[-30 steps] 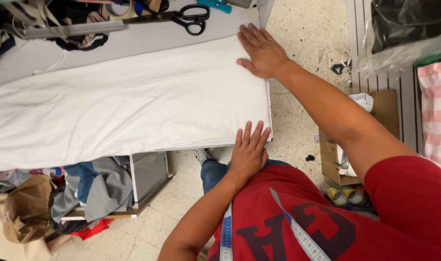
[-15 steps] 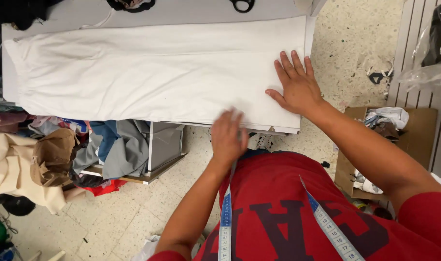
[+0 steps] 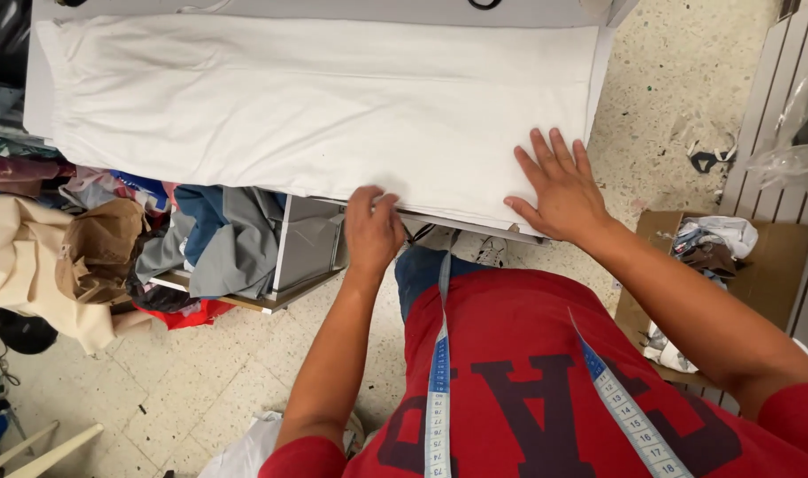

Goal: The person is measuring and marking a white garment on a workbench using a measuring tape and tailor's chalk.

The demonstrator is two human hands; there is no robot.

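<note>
White fabric is lying spread flat along the table, reaching its near edge. Beneath that edge, at left, crumpled cloths are filling a shelf. Left hand is gripping the fabric's near hem, fingers curled together over it. Right hand is pressing palm-down on the fabric's right corner, fingers spread apart. Measuring tape is hanging over the red shirt.

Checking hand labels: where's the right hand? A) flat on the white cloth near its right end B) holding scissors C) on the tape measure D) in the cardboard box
A: the right hand lies palm down, fingers spread, on the white cloth, while the left hand grips the cloth's near edge.
</note>
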